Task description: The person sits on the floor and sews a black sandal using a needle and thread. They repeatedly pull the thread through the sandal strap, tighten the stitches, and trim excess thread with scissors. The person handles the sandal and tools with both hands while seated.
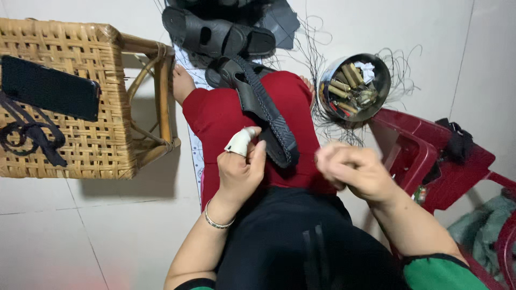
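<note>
A black sandal (pixel 263 110) with a stitched strap lies across my lap, on red trousers (pixel 215 115). My left hand (pixel 240 166) grips the sandal's near end; its forefinger wears a white tape wrap and a metal bangle circles the wrist. My right hand (pixel 352 169) is blurred, fingers closed just right of the sandal, apart from it. What it pinches is too small to see, though thin black threads (pixel 328 121) hang close by.
A wicker stool (pixel 80 145) at the left carries a black phone (pixel 48 86) and a black cord. More black sandals (pixel 217 35) lie ahead on the floor. A round metal tin (pixel 352 86) holds spools. A red plastic stool (pixel 424 156) stands at the right.
</note>
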